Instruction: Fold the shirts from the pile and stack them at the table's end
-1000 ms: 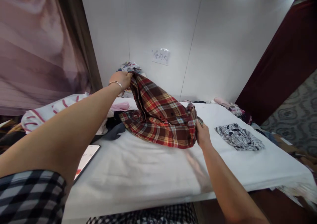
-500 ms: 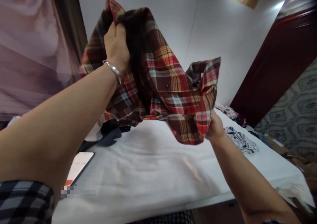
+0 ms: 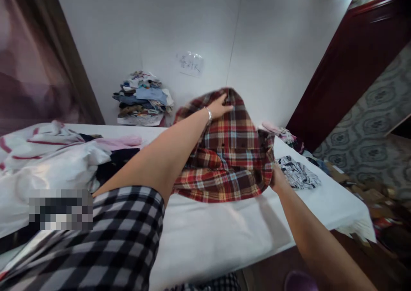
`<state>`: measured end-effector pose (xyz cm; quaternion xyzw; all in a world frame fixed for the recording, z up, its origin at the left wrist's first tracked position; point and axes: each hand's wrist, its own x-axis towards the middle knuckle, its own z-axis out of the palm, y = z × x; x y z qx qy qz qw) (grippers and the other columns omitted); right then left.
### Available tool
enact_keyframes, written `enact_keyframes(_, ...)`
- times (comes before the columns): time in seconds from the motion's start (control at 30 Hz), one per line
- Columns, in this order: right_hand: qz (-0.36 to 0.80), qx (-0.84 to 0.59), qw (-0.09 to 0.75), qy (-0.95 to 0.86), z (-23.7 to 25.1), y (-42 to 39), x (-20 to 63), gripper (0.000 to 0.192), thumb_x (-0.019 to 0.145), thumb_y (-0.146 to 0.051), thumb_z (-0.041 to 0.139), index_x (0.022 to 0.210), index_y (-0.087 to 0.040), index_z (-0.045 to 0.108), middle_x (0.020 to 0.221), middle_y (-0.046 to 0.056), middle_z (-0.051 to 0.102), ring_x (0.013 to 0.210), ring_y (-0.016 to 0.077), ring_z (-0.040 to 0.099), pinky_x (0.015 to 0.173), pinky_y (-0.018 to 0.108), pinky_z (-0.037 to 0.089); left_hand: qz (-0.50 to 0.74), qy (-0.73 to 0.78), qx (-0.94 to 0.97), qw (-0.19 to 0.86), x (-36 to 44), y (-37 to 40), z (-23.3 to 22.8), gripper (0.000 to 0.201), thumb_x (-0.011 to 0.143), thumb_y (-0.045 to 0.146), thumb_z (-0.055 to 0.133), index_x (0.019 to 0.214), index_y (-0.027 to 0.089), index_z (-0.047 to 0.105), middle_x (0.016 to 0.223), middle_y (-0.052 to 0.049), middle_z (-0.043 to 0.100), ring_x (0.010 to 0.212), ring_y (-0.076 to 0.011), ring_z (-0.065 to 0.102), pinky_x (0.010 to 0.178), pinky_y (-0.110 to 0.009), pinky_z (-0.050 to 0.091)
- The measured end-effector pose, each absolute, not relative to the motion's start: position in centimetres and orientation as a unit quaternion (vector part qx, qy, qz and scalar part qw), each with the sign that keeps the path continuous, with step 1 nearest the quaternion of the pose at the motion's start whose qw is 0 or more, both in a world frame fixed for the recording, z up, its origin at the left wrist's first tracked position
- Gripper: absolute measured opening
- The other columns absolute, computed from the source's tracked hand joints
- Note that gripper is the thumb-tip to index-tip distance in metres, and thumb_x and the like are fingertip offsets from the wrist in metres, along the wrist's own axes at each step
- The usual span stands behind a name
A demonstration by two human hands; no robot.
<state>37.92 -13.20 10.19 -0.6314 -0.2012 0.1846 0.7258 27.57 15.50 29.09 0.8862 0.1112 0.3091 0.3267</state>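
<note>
A red, brown and yellow plaid shirt (image 3: 234, 132) with a button front hangs low over the white-covered table (image 3: 205, 235), its lower edge at or just above the cloth. My left hand (image 3: 221, 106), a silver bracelet on its wrist, reaches across and grips the far, upper part of the shirt. At the shirt's right end, by the bunched edge, my right hand (image 3: 276, 177) has hold of the fabric, which partly hides its fingers.
Folded clothes (image 3: 141, 98) are stacked against the wall at the back left. White garments (image 3: 54, 166) heap up at the left. A black-and-white printed cloth (image 3: 298, 173) and a pinkish pile (image 3: 281, 134) lie at the right. Boxes (image 3: 369, 192) crowd beyond the table's right edge.
The shirt has come down from in front of the wall towards the table. My left hand moved right and down with it; my right hand stays on its right end. The view has shifted.
</note>
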Motion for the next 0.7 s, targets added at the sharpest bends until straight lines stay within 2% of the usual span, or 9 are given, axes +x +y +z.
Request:
enact_keyframes(0.07,0.186,-0.709,0.668,-0.129,6.9,-15.2,40.0,0.049,0.071,-0.036,0.067,0.118,-0.023,0.063,0.087,0.005,0.074,0.08,0.0254,0.071,0.07,0.041,0.058,0.21,0.119,0.919,0.312,27.6,14.3,24.5,0.069,0.084,0.039,0.053,0.146,0.013,0.033,0.148,-0.014,0.043,0.132,-0.0256,0.045,0.11,-0.038,0.034)
enact_keyframes(0.13,0.144,-0.758,0.626,-0.114,4.5,-17.3,41.4,0.048,0.07,-0.034,0.066,0.116,-0.021,0.065,0.09,0.007,0.074,0.082,0.025,0.071,0.071,0.041,0.058,0.164,0.113,0.93,0.309,25.6,13.5,19.9,0.061,0.085,0.044,0.051,0.14,0.017,0.044,0.141,-0.012,0.052,0.124,-0.0269,0.052,0.106,-0.039,0.039)
enact_keyframes(0.17,0.116,-0.775,0.608,-0.131,3.6,-18.1,41.8,0.047,0.07,-0.034,0.065,0.115,-0.021,0.066,0.094,0.008,0.074,0.087,0.0254,0.07,0.075,0.042,0.057,0.141,0.106,0.936,0.306,24.1,13.4,17.7,0.057,0.085,0.046,0.05,0.136,0.02,0.05,0.138,-0.01,0.055,0.122,-0.0263,0.054,0.105,-0.038,0.04)
enact_keyframes(0.23,0.056,-0.799,0.565,-0.199,2.8,-19.0,42.0,0.042,0.071,-0.038,0.062,0.109,-0.022,0.069,0.104,0.008,0.073,0.098,0.027,0.067,0.085,0.046,0.054,0.083,0.076,0.966,0.232,20.2,13.6,13.8,0.052,0.086,0.049,0.047,0.131,0.023,0.055,0.141,-0.007,0.053,0.128,-0.0253,0.049,0.109,-0.037,0.036)
enact_keyframes(0.33,-0.031,-0.805,0.49,-0.332,2.7,-18.1,40.8,0.036,0.076,-0.039,0.057,0.103,-0.021,0.072,0.111,0.009,0.071,0.108,0.0282,0.062,0.098,0.05,0.047,0.027,0.101,0.982,0.157,14.1,14.2,9.4,0.051,0.088,0.049,0.044,0.127,0.02,0.058,0.143,-0.009,0.051,0.132,-0.025,0.046,0.112,-0.037,0.033)
enact_keyframes(0.43,-0.055,-0.775,0.433,-0.457,3.0,-15.7,38.3,0.032,0.082,-0.034,0.052,0.104,-0.022,0.071,0.114,0.009,0.069,0.11,0.0262,0.061,0.101,0.049,0.044,0.018,0.123,0.983,0.134,9.1,14.1,7.2,0.056,0.086,0.052,0.047,0.131,0.02,0.055,0.139,-0.012,0.054,0.128,-0.0262,0.049,0.108,-0.04,0.036)
enact_keyframes(0.53,-0.009,-0.759,0.355,-0.546,3.3,-13.4,35.2,0.035,0.084,-0.031,0.054,0.114,-0.022,0.068,0.119,0.01,0.067,0.115,0.0267,0.058,0.103,0.049,0.042,0.007,0.16,0.983,0.094,6.0,13.5,6.5,0.052,0.083,0.045,0.056,0.128,0.021,0.056,0.129,-0.012,0.062,0.118,-0.0292,0.056,0.102,-0.045,0.04)
enact_keyframes(0.63,0.043,-0.754,0.268,-0.599,3.6,-12.2,32.0,0.051,0.083,-0.034,0.058,0.132,-0.024,0.055,0.137,0.011,0.055,0.13,0.029,0.047,0.109,0.053,0.033,0.013,0.2,0.979,0.045,4.8,12.7,7.2,0.028,0.081,0.024,0.054,0.105,0.017,0.067,0.109,-0.013,0.068,0.107,-0.0301,0.06,0.096,-0.045,0.042)
enact_keyframes(0.7,0.069,-0.743,0.232,-0.625,3.8,-11.7,29.9,0.067,0.08,-0.038,0.063,0.143,-0.027,0.042,0.147,0.01,0.044,0.138,0.0296,0.037,0.113,0.056,0.024,0.04,0.204,0.975,0.076,4.9,11.4,8.3,0.019,0.081,0.017,0.051,0.091,0.017,0.067,0.099,-0.01,0.07,0.099,-0.0265,0.062,0.091,-0.039,0.044)
